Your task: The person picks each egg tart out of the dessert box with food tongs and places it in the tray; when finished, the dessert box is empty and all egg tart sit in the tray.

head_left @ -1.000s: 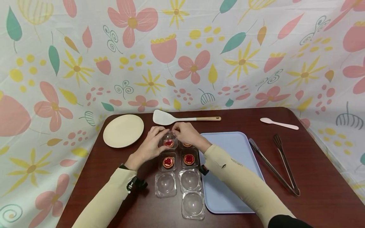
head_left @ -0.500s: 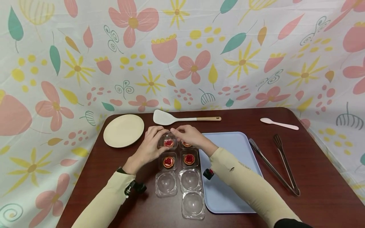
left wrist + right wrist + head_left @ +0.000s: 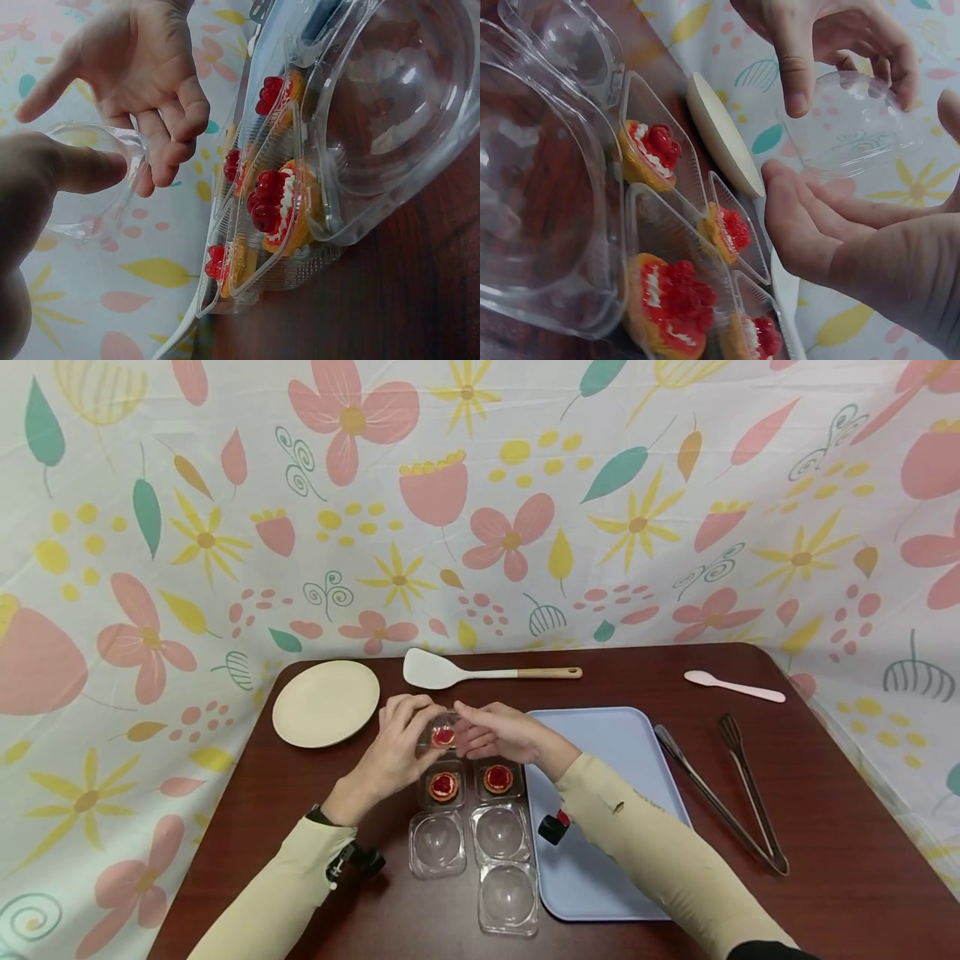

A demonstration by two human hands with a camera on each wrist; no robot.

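Observation:
My left hand (image 3: 397, 743) grips a clear plastic dome lid (image 3: 847, 124) by its sides, thumb on one side and fingers on the other. It is raised above the far-left berry tart (image 3: 443, 737). Whether the lid joins a box is not clear. Beside it my right hand (image 3: 498, 732) is turned palm up with fingers extended, holding nothing. Nearer are two more red-topped tarts, the left one (image 3: 442, 787) and the right one (image 3: 497, 779), in clear boxes. A far-right tart (image 3: 757, 337), hidden behind my right hand in the head view, shows in the right wrist view.
Clear lids lie nearer me, one left (image 3: 437, 843), one right (image 3: 500, 833), another (image 3: 508, 898) below. A blue tray (image 3: 600, 827) lies to the right, then metal tongs (image 3: 731, 802). Behind are a cream plate (image 3: 326, 703), a white spatula (image 3: 435, 670) and a pink spoon (image 3: 735, 685).
My right hand has let go of the lid's edge, shifted slightly right and turned palm up with its fingers spread out. The left hand keeps its grip on the lid.

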